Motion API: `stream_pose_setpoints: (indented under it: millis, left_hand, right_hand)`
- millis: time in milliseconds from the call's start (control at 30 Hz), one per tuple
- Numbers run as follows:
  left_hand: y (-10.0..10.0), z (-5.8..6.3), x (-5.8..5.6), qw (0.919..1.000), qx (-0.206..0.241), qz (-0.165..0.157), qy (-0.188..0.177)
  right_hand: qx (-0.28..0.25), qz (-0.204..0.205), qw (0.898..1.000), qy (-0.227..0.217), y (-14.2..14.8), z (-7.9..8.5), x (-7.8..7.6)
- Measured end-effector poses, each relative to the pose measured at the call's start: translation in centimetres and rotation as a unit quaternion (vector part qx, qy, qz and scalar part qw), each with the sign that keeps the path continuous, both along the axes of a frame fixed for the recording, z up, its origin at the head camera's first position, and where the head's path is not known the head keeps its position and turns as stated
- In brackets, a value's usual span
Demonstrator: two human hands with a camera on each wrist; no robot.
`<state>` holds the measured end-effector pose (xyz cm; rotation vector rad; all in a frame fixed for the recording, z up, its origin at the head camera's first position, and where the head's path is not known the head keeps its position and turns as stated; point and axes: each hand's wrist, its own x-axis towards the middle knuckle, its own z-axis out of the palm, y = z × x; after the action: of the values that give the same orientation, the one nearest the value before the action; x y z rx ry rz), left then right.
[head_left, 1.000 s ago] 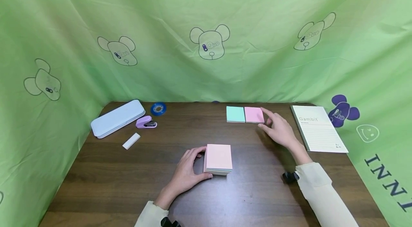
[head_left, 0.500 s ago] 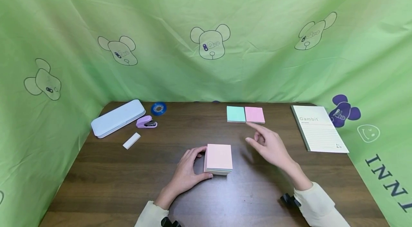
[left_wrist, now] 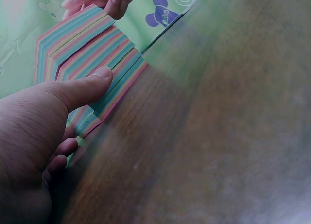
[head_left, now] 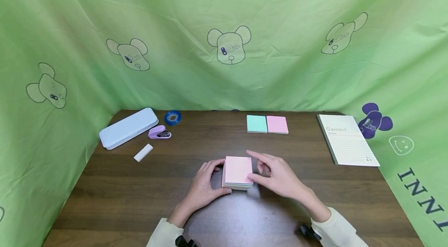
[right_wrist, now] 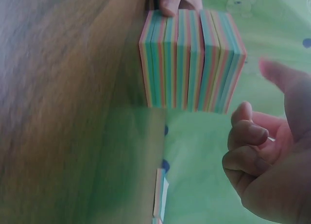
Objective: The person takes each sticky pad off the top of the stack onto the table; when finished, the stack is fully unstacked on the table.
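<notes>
A tall stack of sticky notes [head_left: 238, 170], pale pink on top, stands near the middle of the wooden table. Its sides show stripes of pink, yellow, blue and green in the right wrist view. My left hand [head_left: 201, 188] grips the stack from the left, with the thumb [left_wrist: 101, 74] along its front side and fingers behind. Over the stack's right edge comes my right hand [head_left: 280, 177], index finger stretched out and the other fingers loosely curled. A gap shows between the right hand [right_wrist: 272, 151] and the stack in the right wrist view; it holds nothing.
Behind the stack, a mint sticky-note pad [head_left: 256, 123] and a pink pad [head_left: 277, 124] lie side by side. A notebook [head_left: 346, 140] is at the right. Far left are a pale blue case [head_left: 128, 128], blue tape roll [head_left: 172, 118], purple stapler [head_left: 159, 132] and white eraser-like block [head_left: 143, 153].
My right hand has left the pink pad at the back and moved toward me and left, up to the stack. The left hand has stayed on the stack.
</notes>
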<state>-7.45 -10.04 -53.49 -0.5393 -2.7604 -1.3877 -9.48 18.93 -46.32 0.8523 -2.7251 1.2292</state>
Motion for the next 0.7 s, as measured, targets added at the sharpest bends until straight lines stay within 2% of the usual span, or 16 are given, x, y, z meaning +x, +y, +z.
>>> stream_pose_setpoints:
  millis: [233, 700]
  left_hand:
    - [0.0, 0.2, 0.0, 1.0000, 0.005, -0.001, -0.005]
    - [0.0, 0.4, 0.1, 1.0000, -0.005, -0.002, -0.001]
  right_hand:
    - [0.042, 0.006, 0.999, -0.023, -0.7, 0.1, 0.1]
    - [0.054, 0.002, 0.999, 0.004, -1.2, 0.3, 0.1]
